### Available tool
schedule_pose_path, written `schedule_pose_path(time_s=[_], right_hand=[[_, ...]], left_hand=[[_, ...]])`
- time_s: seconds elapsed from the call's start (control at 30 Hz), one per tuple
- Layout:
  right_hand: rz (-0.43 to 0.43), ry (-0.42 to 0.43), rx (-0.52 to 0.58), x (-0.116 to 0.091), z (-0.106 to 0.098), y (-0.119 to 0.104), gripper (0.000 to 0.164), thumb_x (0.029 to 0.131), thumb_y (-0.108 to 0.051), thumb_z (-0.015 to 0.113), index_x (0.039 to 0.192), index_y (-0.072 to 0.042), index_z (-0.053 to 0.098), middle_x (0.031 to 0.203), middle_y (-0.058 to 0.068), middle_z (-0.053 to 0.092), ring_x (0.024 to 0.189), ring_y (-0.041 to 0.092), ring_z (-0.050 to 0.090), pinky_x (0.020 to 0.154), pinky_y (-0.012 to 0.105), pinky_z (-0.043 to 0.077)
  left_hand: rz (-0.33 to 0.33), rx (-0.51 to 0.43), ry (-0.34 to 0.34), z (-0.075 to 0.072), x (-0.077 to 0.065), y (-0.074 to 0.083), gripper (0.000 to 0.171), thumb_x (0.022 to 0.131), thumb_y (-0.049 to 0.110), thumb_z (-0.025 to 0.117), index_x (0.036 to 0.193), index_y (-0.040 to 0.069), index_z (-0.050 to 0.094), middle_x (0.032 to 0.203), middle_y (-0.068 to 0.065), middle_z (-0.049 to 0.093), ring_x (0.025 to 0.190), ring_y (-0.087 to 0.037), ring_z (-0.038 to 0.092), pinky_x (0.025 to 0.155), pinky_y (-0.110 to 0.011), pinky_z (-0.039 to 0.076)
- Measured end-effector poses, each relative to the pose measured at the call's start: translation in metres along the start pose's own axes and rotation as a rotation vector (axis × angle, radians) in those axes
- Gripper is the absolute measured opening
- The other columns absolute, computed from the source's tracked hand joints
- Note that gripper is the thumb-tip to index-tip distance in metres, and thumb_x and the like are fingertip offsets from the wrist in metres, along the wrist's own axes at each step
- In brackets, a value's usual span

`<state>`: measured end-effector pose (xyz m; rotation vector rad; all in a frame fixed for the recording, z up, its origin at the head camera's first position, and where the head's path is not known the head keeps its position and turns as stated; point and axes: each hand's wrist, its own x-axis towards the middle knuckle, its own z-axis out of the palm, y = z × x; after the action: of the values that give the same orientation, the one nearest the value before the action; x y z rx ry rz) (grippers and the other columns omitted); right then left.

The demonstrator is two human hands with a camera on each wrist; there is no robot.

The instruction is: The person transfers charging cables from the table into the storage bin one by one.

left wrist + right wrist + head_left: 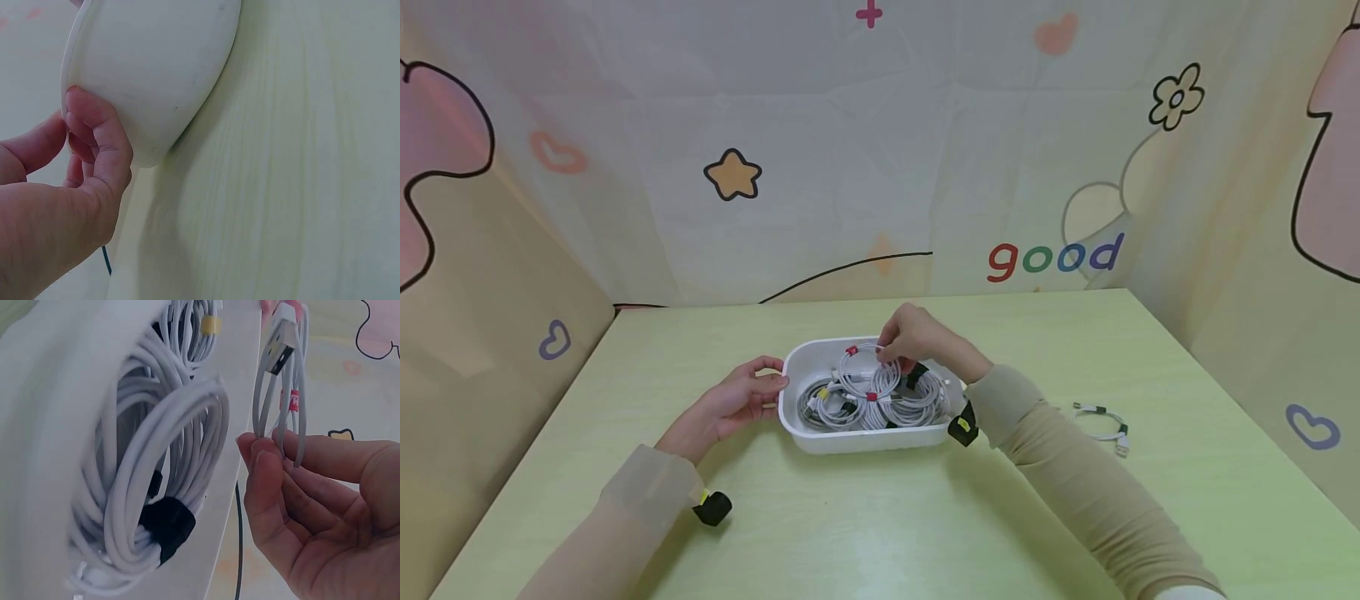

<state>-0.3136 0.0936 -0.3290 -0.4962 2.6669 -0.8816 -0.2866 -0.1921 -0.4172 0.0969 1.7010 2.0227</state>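
A white plastic bin [872, 444] holds several coiled white cables [921, 407]. At the bin's left end, my left hand [741, 400] grips the rim, thumb on the inner side and curled fingers against the outer wall [150, 69]. Above the bin, my right hand [919, 335] pinches a coiled white cable [872, 397] with red ties. Its metal USB plug [282, 350] shows in the right wrist view, where the coil hangs upright between thumb and fingertips. Below it lie thick white coils with a black strap [167, 525] and a smaller one with a yellow tie [210, 325].
A single short white cable [1101, 436] with black ties and a USB plug lies on the pale wooden table [880, 525], right of the bin beyond my right forearm. Printed cloth walls [820, 167] stand behind the table and at both sides.
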Motion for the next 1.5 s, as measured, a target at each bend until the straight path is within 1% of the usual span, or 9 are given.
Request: schedule_pose_path(time_s=[0.17,0.37,0.5,0.6,0.73,0.97,1.1,1.3,1.5], right_hand=[[-0.029,-0.025,0.010,0.002,0.008,-0.007,0.011,0.086,-0.006,0.070,0.093,0.001,0.073,0.071,0.006,0.067,0.048,0.009,0.057,0.057,0.028,0.057],[-0.055,-0.118,0.151,0.000,0.011,-0.010,0.020,0.090,-0.012,0.066,0.100,0.005,0.071,0.085,0.018,0.071,0.058,0.017,0.066,0.070,0.042,0.059],[-0.073,-0.048,0.149,-0.004,0.005,-0.004,0.024,0.093,-0.016,0.063,0.102,0.005,0.069,0.091,0.023,0.071,0.059,0.016,0.066,0.068,0.039,0.059],[-0.086,0.037,0.131,-0.008,-0.004,0.007,0.023,0.093,-0.016,0.061,0.102,0.004,0.070,0.091,0.022,0.072,0.056,0.013,0.064,0.062,0.033,0.059],[-0.071,0.112,0.108,-0.017,-0.020,0.026,0.023,0.093,-0.016,0.060,0.103,0.004,0.069,0.090,0.021,0.072,0.057,0.013,0.063,0.057,0.027,0.056],[0.022,0.192,0.022,-0.039,-0.049,0.062,0.024,0.094,-0.018,0.060,0.106,0.002,0.068,0.090,0.019,0.070,0.067,0.024,0.066,0.058,0.025,0.056],[0.056,0.218,-0.015,-0.056,-0.065,0.086,0.025,0.094,-0.018,0.060,0.107,0.003,0.068,0.091,0.017,0.069,0.069,0.025,0.065,0.062,0.028,0.057],[0.085,0.242,-0.054,-0.084,-0.086,0.117,0.027,0.095,-0.016,0.059,0.109,0.005,0.065,0.095,0.019,0.068,0.066,0.016,0.061,0.064,0.031,0.057],[0.140,0.222,-0.113,-0.107,-0.096,0.148,0.029,0.093,-0.015,0.060,0.109,0.008,0.063,0.091,0.019,0.068,0.069,0.019,0.060,0.062,0.032,0.057]], left_hand=[[-0.002,-0.004,-0.001,0.000,0.000,0.000,0.024,0.097,0.004,0.052,0.116,0.012,0.041,0.097,-0.001,0.061,0.080,-0.012,0.064,0.070,-0.027,0.056],[0.002,-0.013,-0.007,0.001,-0.001,0.000,0.024,0.097,0.004,0.052,0.116,0.012,0.041,0.097,-0.001,0.061,0.080,-0.012,0.064,0.070,-0.027,0.056],[0.001,-0.007,-0.008,0.001,-0.001,0.000,0.025,0.097,0.004,0.052,0.118,0.012,0.040,0.098,-0.001,0.060,0.080,-0.013,0.064,0.071,-0.028,0.056],[-0.004,-0.001,-0.001,0.001,-0.001,0.001,0.028,0.097,0.006,0.054,0.120,0.011,0.039,0.100,-0.002,0.061,0.081,-0.014,0.064,0.072,-0.028,0.056],[-0.004,-0.004,-0.001,0.001,-0.001,0.001,0.030,0.096,0.007,0.056,0.121,0.010,0.039,0.101,-0.003,0.060,0.082,-0.014,0.064,0.073,-0.028,0.057],[-0.004,-0.001,0.010,0.002,-0.002,0.002,0.027,0.096,0.007,0.055,0.118,0.012,0.041,0.100,-0.002,0.060,0.081,-0.013,0.064,0.073,-0.028,0.057],[-0.004,-0.002,0.009,0.003,-0.002,0.002,0.026,0.097,0.006,0.054,0.118,0.012,0.041,0.098,-0.002,0.061,0.080,-0.013,0.064,0.072,-0.028,0.057],[-0.004,0.000,0.012,0.003,-0.001,0.002,0.026,0.096,0.006,0.055,0.117,0.012,0.041,0.096,-0.001,0.062,0.080,-0.013,0.064,0.071,-0.028,0.057],[0.001,-0.014,0.002,0.002,-0.001,0.001,0.024,0.097,0.004,0.053,0.115,0.012,0.041,0.095,0.000,0.062,0.078,-0.013,0.065,0.070,-0.028,0.057]])
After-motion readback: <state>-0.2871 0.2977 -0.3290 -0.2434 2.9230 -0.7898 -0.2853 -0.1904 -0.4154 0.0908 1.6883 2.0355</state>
